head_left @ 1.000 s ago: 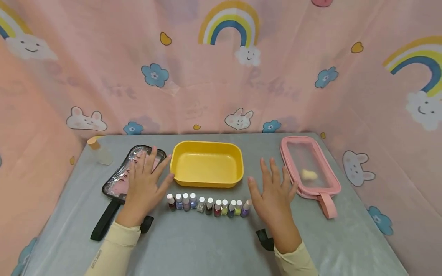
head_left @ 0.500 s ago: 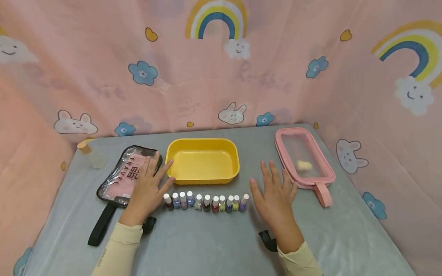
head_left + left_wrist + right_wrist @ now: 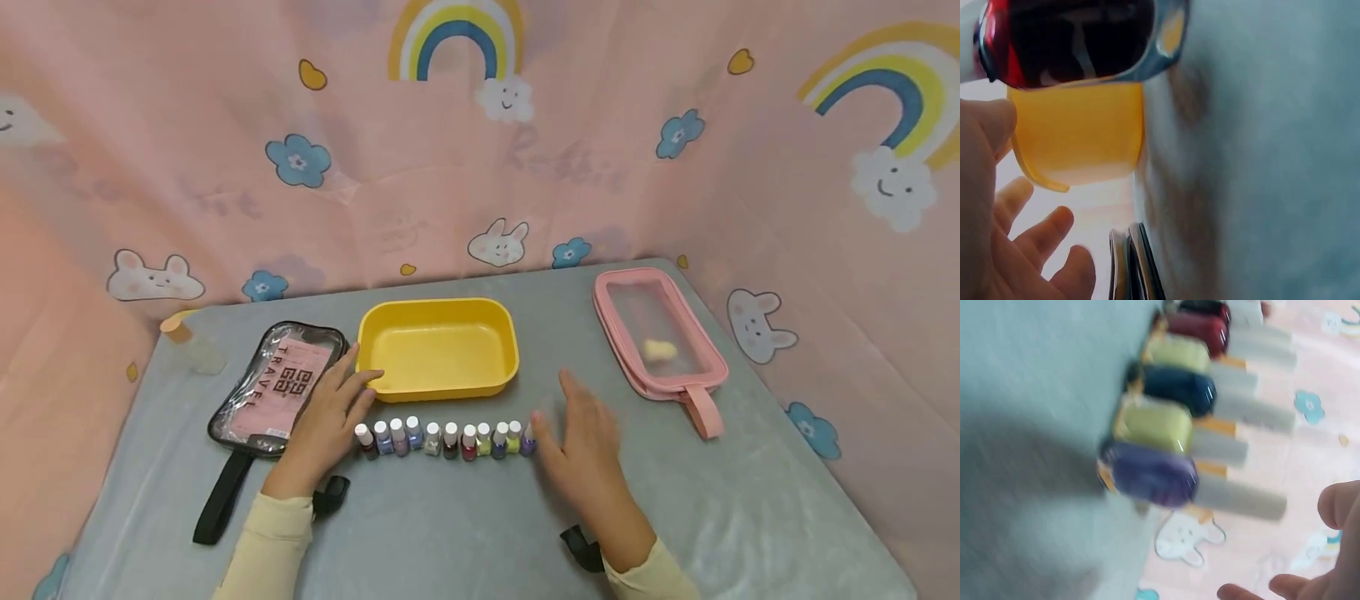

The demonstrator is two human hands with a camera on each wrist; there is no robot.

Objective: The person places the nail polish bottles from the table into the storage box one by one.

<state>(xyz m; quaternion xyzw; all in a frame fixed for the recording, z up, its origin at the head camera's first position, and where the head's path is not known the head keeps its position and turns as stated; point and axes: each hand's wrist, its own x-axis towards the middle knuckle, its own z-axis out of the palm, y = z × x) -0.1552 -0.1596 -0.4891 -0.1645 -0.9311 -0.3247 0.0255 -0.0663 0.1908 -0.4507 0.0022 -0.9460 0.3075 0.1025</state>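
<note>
The yellow tray looks like smooth plastic with a soft sheen. The small bottles are glossy and glass-like, catching bright highlights, under smooth, matt white caps that look plastic. Clear, shiny plastic, streaked with reflections, faces the black-edged pouch; its black strap reads as matt fabric. The pink pouch pairs a cloudy, translucent plastic panel with smooth trim. The bench shows a slightly lustrous, faintly wrinkled surface, before a softly creased, matt, cloth-like backdrop.
</note>
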